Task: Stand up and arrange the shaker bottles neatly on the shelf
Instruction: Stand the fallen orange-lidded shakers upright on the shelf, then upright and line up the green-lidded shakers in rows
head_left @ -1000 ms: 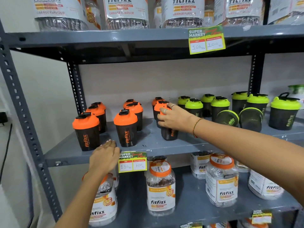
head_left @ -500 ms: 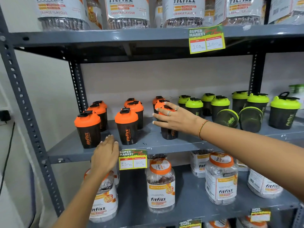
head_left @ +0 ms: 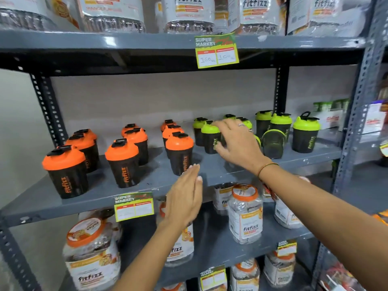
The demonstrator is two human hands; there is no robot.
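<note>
On the middle shelf, orange-lidded shaker bottles stand upright; the right hand spreads empty over green-lidded ones, the left hand flat, released.

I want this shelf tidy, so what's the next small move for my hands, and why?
Probably carry the right hand on to the tipped green-lid shaker and stand it up. It lies on its side among upright green-lid shakers, while the orange-lid shakers all stand already. Both hands are open and hold nothing; the left hand hovers by the shelf edge.
</note>
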